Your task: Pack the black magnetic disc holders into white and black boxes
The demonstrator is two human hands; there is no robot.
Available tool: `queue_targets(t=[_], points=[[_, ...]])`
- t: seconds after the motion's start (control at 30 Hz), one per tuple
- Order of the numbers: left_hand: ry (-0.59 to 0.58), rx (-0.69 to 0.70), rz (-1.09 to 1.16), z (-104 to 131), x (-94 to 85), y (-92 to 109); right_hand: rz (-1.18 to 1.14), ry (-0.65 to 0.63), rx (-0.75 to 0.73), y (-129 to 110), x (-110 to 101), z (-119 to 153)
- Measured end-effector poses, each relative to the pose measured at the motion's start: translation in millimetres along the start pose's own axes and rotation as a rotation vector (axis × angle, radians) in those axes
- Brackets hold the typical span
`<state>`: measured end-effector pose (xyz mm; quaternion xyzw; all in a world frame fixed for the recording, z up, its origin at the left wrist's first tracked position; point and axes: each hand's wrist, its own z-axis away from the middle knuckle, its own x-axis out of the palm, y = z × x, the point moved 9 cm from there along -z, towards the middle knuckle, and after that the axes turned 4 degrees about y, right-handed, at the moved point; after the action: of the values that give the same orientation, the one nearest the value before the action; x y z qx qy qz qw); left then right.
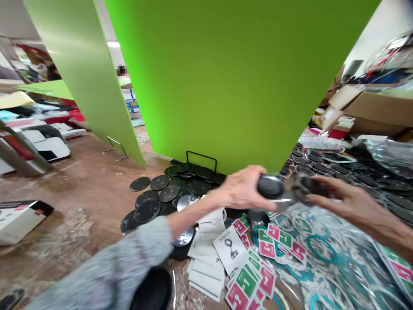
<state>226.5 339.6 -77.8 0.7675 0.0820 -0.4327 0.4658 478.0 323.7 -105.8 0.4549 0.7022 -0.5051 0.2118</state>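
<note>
My left hand, at the end of a grey sleeve, is closed on a black round part with a clear or silvery edge. Just right of it, my right hand grips a dark part that is blurred by motion. The two parts are close together; whether they touch cannot be made out. Below my hands lie red and green stickers, a printed leaflet and a stack of white papers. Black discs are piled left of my left forearm.
A large green panel stands behind my hands on a black wire foot. Bagged teal and white rings cover the right front. Many black discs and a cardboard box are at the right. A white box sits left.
</note>
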Motion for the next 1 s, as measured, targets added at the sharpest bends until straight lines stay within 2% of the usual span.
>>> queue_targets(t=[0.07, 0.1, 0.2, 0.3, 0.33, 0.4, 0.47, 0.5, 0.57, 0.6, 0.67, 0.73, 0.77, 0.8, 0.87, 0.93, 1.0], points=[[-0.019, -0.094, 0.002, 36, -43.1, -40, -0.127, -0.184, -0.120, -64, 52, 9], [-0.031, -0.128, -0.009, 52, -59.2, -58, -0.158, -0.240, -0.194, -97, 75, 12], [-0.004, -0.239, -0.093, 88, -94.5, -107, -0.213, -0.357, -0.341, -175, 133, 17], [-0.004, -0.333, -0.201, 103, -109.0, -154, -0.191, -0.412, -0.408, -214, 172, 18], [-0.017, -0.341, -0.251, 102, -109.9, -166, -0.143, -0.420, -0.451, -220, 178, 19], [0.088, -0.339, -0.409, 94, -119.1, -176, -0.067, -0.356, -0.537, -220, 173, 20], [0.162, -0.333, -0.423, 80, -115.4, -166, 0.011, -0.247, -0.493, -198, 151, 16], [0.148, -0.322, -0.361, 71, -104.7, -154, 0.057, -0.193, -0.416, -178, 135, 10], [0.037, -0.257, -0.172, 47, -66.8, -113, 0.174, -0.104, -0.213, -123, 101, -5], [-0.027, -0.178, -0.095, 32, -43.4, -86, 0.231, -0.064, -0.121, -93, 84, -14], [-0.079, -0.006, -0.058, -1, 1.6, -31, 0.337, 0.006, 0.053, -30, 56, -31], [-0.045, 0.144, -0.133, -38, 43.8, 13, 0.418, 0.028, 0.212, 27, 40, -44], [-0.031, 0.146, -0.151, -58, 64.8, 23, 0.441, 0.016, 0.278, 52, 37, -49], [-0.019, 0.134, -0.167, -77, 84.8, 30, 0.451, -0.009, 0.328, 72, 38, -51], [0.026, 0.046, -0.213, -112, 117.0, 30, 0.449, -0.065, 0.381, 99, 44, -53], [0.100, -0.086, -0.254, -140, 137.3, 19, 0.441, -0.095, 0.382, 114, 52, -53], [0.165, -0.207, -0.281, -159, 150.0, 5, 0.436, -0.097, 0.361, 123, 56, -52]])
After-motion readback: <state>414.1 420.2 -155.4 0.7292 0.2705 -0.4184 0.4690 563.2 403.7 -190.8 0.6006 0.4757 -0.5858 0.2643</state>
